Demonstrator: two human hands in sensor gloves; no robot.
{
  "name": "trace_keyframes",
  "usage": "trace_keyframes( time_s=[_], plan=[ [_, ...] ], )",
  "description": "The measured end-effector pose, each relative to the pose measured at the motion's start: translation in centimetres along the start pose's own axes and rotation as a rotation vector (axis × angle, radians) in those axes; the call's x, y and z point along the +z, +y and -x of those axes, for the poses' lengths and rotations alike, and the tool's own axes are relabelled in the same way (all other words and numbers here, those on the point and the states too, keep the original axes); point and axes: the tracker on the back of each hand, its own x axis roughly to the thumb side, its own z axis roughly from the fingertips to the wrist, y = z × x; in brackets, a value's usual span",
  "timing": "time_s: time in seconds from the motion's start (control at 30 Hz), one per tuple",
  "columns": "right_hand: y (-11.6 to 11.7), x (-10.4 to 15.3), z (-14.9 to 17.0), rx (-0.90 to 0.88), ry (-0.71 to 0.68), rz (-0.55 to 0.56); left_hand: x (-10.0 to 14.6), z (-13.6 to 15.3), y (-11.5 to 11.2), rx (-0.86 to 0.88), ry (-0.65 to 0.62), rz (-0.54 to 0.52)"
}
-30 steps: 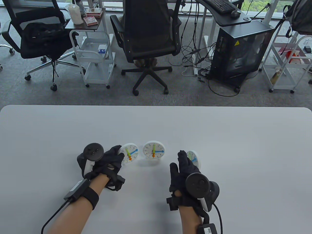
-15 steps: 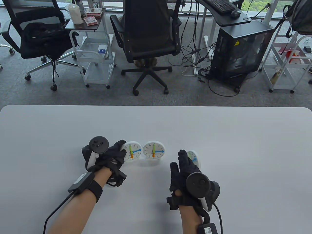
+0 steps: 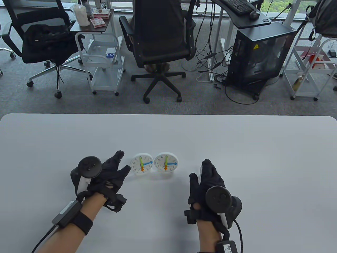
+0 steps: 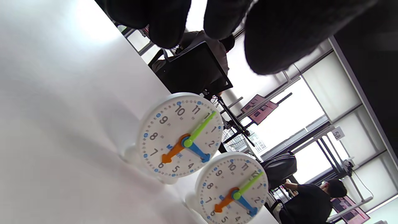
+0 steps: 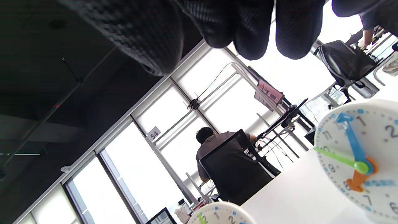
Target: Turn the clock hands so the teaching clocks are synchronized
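Three small white teaching clocks with green, blue and orange hands stand in a row on the white table [image 3: 237,147]. The left clock [image 3: 142,164] and middle clock [image 3: 165,163] show matching hands; both also show in the left wrist view, left clock [image 4: 180,137] and middle clock [image 4: 233,193]. My left hand [image 3: 122,161] is open, fingers spread, just left of the left clock and apart from it. My right hand [image 3: 204,171] hides the right clock in the table view except a white sliver. The right clock [image 5: 357,161] shows close by, with my fingers [image 5: 292,28] hanging free above it.
Bare table surface lies beyond and on both sides of the clocks. Past the far table edge stand office chairs [image 3: 160,39], white trolleys [image 3: 102,60] and a black computer case [image 3: 259,55] on the floor.
My left hand slid the left clock to the right beside the middle clock, then let go and drew back left, fingers spread. My right hand shifted slightly right and forward, covering the right clock.
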Motion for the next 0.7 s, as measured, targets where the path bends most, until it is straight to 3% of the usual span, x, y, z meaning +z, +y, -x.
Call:
trace_keyframes(
  time_s=[0.13, 0.3, 0.4, 0.7],
  plan=[
    [-1.0, -0.4, 1.6, 0.006, 0.056, 0.055, 4.0, -0.3, 0.5, 0.009, -0.009, 0.129],
    [-1.5, -0.6, 3.9, 0.02, 0.137, 0.087, 8.1, 0.6, 0.2, 0.052, -0.042, 0.122],
    [-0.6, -0.5, 5.0, 0.071, 0.174, 0.037, 8.8, 0.2, -0.5, 0.012, -0.051, 0.191],
    [2.0, 0.1, 8.1, 0.122, 0.316, -0.126, 9.1, -1.0, -1.8, -0.032, -0.132, 0.24]
  ],
)
